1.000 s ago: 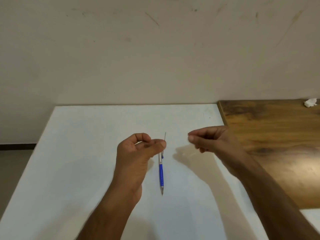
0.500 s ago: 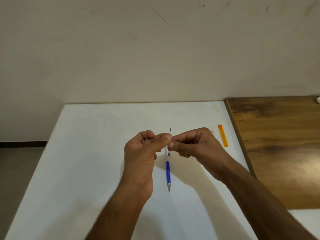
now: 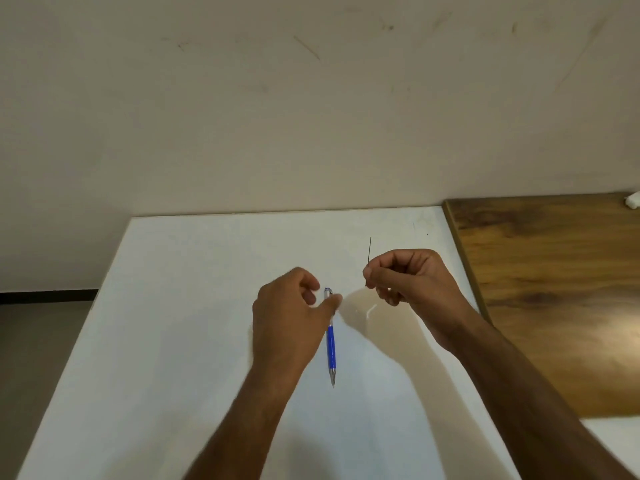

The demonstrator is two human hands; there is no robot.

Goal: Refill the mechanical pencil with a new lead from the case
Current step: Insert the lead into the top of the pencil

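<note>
- Head view: half a second ago the thin dark pencil lead (image 3: 369, 259) stood up between both hands at the top of the pencil; now it is away from the pencil, pinched upright in the fingers (image 3: 370, 273) of the right hand (image 3: 410, 280), which has drawn off to the right.
- The left hand (image 3: 289, 318) holds the blue and clear plastic mechanical pencil (image 3: 331, 344) near its upper end, thumb and fingers closed on the barrel, metal tip pointing toward the near edge of the white tabletop (image 3: 194, 306).
- Hands and pencil sit above the middle of the tabletop; lead and pencil are now well apart.
- Judgement: the lead is not yet inside; it has to be lined up again with the barrel's open top, and so thin a rod could snap if pushed askew.
- Containers: the orange lead case seen a moment ago to the right is no longer visible; the right hand probably hides it. What the pencil's barrel holds cannot be told.
- Beside the white surface, to the right, lies a brown wooden board (image 3: 554, 289).
</note>
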